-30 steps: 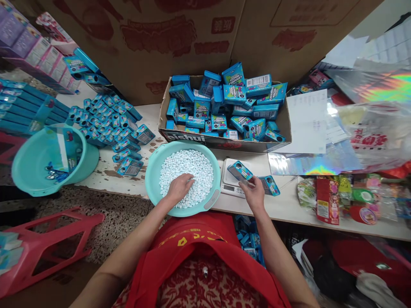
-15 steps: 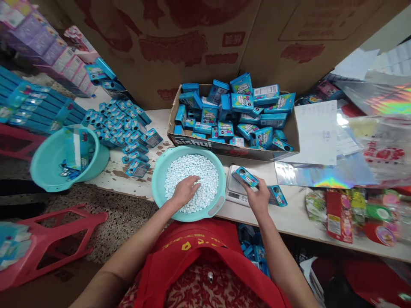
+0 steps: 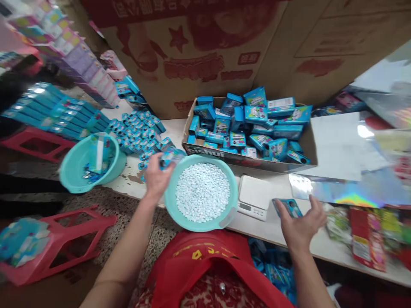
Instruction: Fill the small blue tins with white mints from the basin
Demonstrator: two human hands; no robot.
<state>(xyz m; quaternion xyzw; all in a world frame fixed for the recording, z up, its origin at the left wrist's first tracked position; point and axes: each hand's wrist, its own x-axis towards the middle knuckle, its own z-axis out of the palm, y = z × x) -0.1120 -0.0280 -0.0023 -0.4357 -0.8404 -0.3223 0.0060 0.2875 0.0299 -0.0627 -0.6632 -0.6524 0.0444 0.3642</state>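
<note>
I see boxes [image 3: 257, 114] in the carton [image 3: 248, 160] beyond the basin [image 3: 170, 201] of pellets [image 3: 204, 193]. Left of the basin, the left hand [image 3: 156, 177], now off the pellets, pinches a blue case [image 3: 173, 157]; rightward, the right hand [image 3: 300, 224] spreads fingers over a second case [image 3: 294, 208].

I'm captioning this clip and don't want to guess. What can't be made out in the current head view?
All in the head view:
Print on the small blue rectangular box in the left hand: motion blur.
Part of the flat blue box: covered by the right hand.
Reading on the square white scale: too small.
Rest of the clear plastic bag with red print: cut off by the right edge.
</note>
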